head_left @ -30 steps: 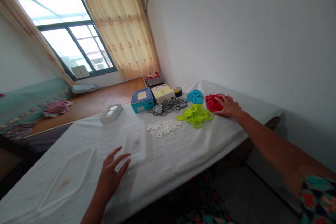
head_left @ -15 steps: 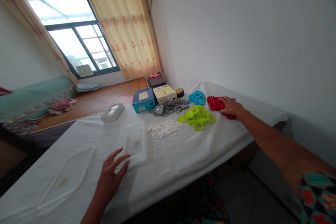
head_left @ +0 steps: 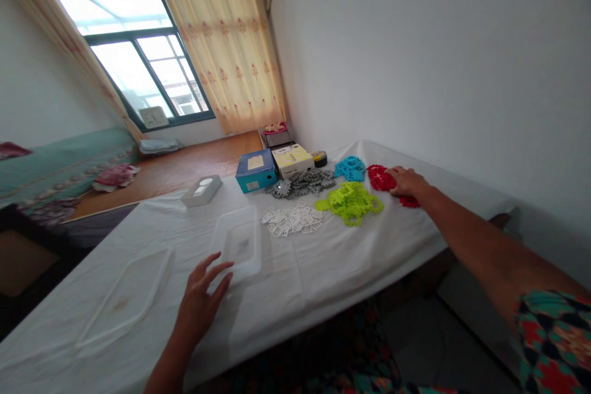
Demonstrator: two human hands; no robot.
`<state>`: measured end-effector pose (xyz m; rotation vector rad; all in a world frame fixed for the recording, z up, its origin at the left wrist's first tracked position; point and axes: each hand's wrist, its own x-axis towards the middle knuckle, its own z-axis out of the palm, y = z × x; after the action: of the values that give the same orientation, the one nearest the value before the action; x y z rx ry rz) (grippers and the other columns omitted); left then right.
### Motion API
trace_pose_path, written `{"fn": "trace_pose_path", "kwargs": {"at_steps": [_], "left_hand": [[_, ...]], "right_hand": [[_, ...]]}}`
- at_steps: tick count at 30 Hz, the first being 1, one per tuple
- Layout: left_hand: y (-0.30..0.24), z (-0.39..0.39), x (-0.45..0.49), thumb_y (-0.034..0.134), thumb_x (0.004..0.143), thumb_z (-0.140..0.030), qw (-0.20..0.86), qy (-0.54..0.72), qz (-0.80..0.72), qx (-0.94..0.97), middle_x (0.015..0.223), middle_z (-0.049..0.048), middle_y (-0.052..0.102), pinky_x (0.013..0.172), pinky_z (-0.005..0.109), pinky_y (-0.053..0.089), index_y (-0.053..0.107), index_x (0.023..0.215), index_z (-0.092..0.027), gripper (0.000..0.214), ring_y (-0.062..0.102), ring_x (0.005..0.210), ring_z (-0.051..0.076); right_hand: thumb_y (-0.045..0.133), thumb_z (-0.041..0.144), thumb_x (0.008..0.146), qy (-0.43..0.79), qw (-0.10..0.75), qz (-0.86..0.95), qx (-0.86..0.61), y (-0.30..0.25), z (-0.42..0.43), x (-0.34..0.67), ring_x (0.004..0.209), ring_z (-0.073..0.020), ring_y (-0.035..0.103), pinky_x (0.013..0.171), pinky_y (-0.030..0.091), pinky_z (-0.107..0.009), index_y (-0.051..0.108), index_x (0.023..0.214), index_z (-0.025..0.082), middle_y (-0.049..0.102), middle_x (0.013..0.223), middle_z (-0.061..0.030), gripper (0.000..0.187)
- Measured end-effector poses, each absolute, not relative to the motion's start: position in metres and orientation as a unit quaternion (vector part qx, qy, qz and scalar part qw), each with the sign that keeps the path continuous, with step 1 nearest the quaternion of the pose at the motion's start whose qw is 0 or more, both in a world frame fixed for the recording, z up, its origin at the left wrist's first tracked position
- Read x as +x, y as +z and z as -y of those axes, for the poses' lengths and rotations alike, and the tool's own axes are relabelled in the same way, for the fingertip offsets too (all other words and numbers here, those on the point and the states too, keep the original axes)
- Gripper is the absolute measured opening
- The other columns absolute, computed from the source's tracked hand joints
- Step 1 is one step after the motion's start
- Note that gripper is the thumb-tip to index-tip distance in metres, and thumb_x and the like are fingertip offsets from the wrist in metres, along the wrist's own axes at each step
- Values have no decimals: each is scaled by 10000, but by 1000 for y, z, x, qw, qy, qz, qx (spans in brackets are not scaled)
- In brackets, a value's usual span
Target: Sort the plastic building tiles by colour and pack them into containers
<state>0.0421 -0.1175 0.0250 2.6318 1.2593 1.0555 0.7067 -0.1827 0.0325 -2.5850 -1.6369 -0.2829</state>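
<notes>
My left hand [head_left: 203,298] is open, fingers spread, at the near edge of a clear plastic box [head_left: 256,240]. Whether its fingertips touch the rim is hard to tell. Far to the right, my right hand [head_left: 406,181] has its fingers bent down over a pile of red plastic gears [head_left: 380,178], covering part of it. Left of that pile sit blue plastic gears [head_left: 349,169]. Lime-green plastic pieces [head_left: 351,202] are heaped nearer to me. Grey gears [head_left: 314,183] lie behind small white square frames [head_left: 293,220].
A clear plastic lid [head_left: 127,298] lies flat at left on the white-covered table [head_left: 272,314]. Behind the pieces stand a blue box [head_left: 255,170], a yellow-and-white box [head_left: 293,160] and a black-and-yellow roll [head_left: 319,159]. A small white box [head_left: 202,191] sits farther left. The wall borders the right side.
The view has shifted slightly, so everything appears a little higher and to the right. Both hands keep nearly the same places, the right one still on the red gears.
</notes>
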Motion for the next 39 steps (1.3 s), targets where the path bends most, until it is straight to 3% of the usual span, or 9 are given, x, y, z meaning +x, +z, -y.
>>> {"fn": "trace_pose_path", "kwargs": {"at_steps": [11,22,25,31,39], "left_hand": [[24,120,44,489,868,-570,24,338,-414,845,1286,70,561,1037,516,417,679,1074,-286,399,515,1206,282],[18,120,46,502,883,-502,7,365,-401,840,1257,71,569,1041,504,414,654,1110,-281,352,520,1193,275],[17,122,47,501,886,-488,11,363,-407,838,1254,74,570,1033,506,418,657,1107,-277,343,518,1193,275],[18,129,52,511,891,-427,15,375,-415,829,1242,73,575,1046,495,407,660,1107,-271,306,506,1207,263],[17,132,53,511,902,-367,15,370,-410,834,1252,77,567,1060,489,396,650,1124,-264,280,491,1224,256]], "right_hand": [[588,438,769,-105,57,521,-845,33,190,700,1048,-317,567,888,472,-463,396,1411,260,432,1405,-137,693],[655,349,687,-136,114,501,-847,37,191,702,1009,-276,601,829,497,-371,388,1412,250,490,1355,-128,779],[625,351,711,-147,114,491,-851,41,192,706,941,-268,627,766,505,-363,408,1398,243,510,1325,-134,728],[572,335,731,-149,122,507,-840,35,189,717,969,-339,618,759,491,-431,434,1381,237,496,1338,-159,672],[591,455,706,-171,217,441,-854,44,193,729,998,-430,581,752,454,-518,414,1368,248,546,1234,-220,717]]}}
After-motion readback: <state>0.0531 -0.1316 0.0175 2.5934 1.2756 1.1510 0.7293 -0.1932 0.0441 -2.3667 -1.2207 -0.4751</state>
